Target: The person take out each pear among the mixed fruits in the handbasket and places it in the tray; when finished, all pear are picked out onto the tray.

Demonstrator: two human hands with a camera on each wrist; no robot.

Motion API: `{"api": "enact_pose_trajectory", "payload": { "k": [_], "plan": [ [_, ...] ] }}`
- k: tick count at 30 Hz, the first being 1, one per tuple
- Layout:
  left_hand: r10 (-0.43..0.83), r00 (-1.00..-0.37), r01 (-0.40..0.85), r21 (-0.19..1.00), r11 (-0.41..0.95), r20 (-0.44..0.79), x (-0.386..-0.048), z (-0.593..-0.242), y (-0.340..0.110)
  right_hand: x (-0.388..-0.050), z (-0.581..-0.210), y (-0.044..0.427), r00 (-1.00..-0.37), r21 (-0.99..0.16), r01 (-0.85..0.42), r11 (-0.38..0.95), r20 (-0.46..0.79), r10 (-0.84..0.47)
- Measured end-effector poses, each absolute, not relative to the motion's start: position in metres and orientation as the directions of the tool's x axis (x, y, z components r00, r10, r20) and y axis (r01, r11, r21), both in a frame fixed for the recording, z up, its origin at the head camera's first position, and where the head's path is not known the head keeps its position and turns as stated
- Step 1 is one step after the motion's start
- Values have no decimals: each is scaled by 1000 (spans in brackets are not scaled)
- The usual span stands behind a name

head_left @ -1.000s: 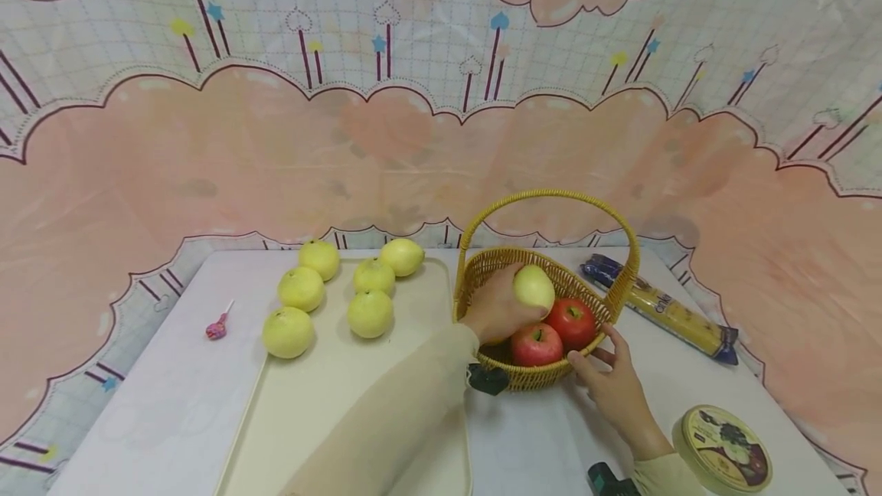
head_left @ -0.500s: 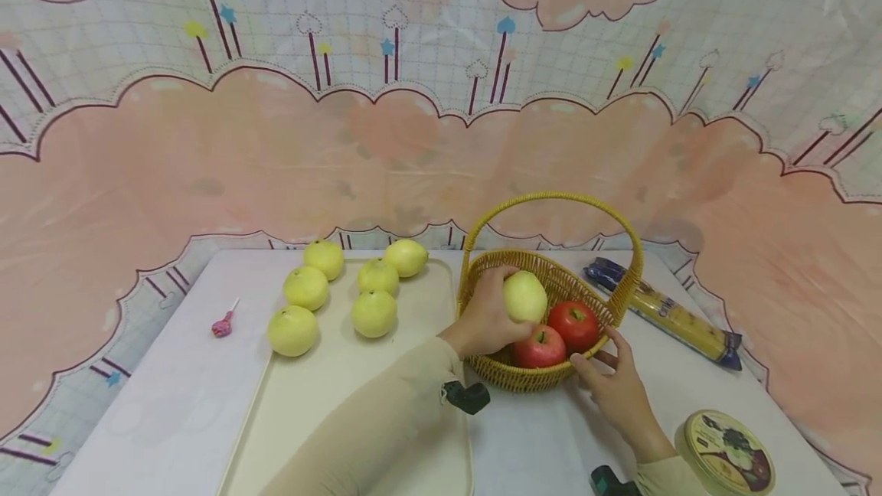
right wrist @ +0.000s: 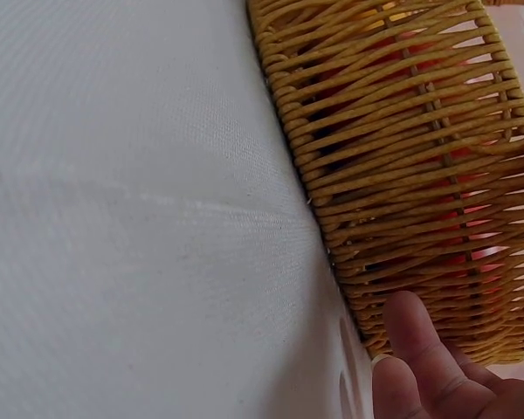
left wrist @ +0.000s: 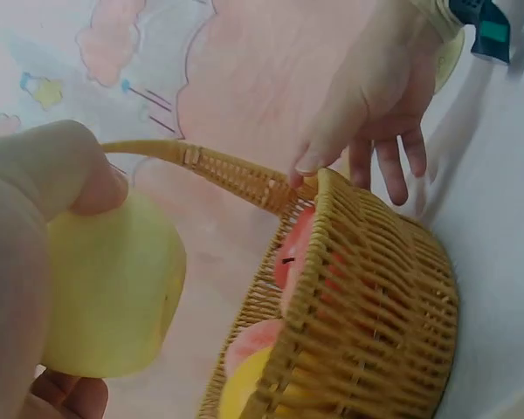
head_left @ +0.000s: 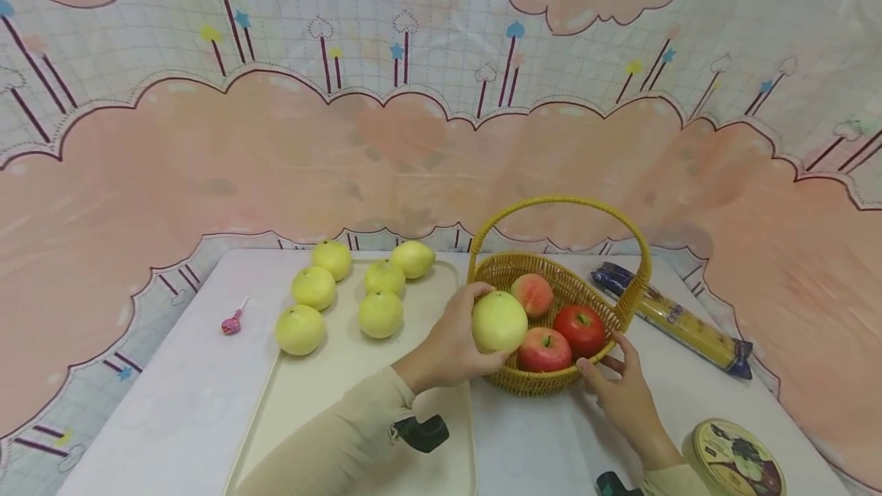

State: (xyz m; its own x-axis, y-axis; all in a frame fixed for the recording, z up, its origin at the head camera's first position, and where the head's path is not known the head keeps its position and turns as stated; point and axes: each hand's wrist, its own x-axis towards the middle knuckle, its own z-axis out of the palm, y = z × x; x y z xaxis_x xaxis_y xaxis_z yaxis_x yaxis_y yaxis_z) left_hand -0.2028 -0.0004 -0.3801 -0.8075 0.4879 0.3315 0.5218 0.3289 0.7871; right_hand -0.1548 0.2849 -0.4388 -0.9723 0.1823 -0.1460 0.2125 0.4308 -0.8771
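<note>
My left hand [head_left: 451, 339] grips a pale yellow-green round fruit [head_left: 499, 321] above the left edge of a wicker basket [head_left: 527, 383]. In the left wrist view, the thumb lies over this fruit [left wrist: 113, 284], clear of the basket. My right hand [head_left: 623, 396] holds the basket's near right rim, thumb on the rim and fingers along the outer wall. Inside the basket are two red apples [head_left: 544, 350] and a peach [head_left: 532, 295]. A yellow fruit [left wrist: 244, 384] also shows there in the left wrist view, partly hidden by the weave.
Several yellow-green fruits [head_left: 380, 314] stand in two rows on and beside a cream tray [head_left: 344, 396]. A pink-wrapped lollipop [head_left: 232, 322] lies farther left. Right of the basket are a long pasta packet [head_left: 678, 320] and a round tin [head_left: 737, 456]. The arched handle [head_left: 558, 199] rises over the basket.
My left hand has lifted the yellow-green fruit out of the basket and moved left and towards me, uncovering the peach. The right hand stays at the rim.
</note>
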Motion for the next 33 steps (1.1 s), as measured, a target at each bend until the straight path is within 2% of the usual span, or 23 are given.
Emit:
{"api": "enact_pose_trajectory", "payload": {
  "k": [7,12,22,33],
  "plan": [
    [415,-806,564,760,324,422,-187,-383,-38,-154,-437,285,-972,-875,213,436,-145,183],
    [346,-824,562,727,396,449,-178,-390,-72,-154,-438,285,-975,-876,201,439,-135,176],
    [217,-907,420,756,502,361,-160,-405,-125,-155,-442,285,-974,-879,208,429,-145,174],
    [206,-916,393,661,639,345,-154,-424,-163,-154,-441,286,-972,-877,214,429,-148,183]
  ]
}}
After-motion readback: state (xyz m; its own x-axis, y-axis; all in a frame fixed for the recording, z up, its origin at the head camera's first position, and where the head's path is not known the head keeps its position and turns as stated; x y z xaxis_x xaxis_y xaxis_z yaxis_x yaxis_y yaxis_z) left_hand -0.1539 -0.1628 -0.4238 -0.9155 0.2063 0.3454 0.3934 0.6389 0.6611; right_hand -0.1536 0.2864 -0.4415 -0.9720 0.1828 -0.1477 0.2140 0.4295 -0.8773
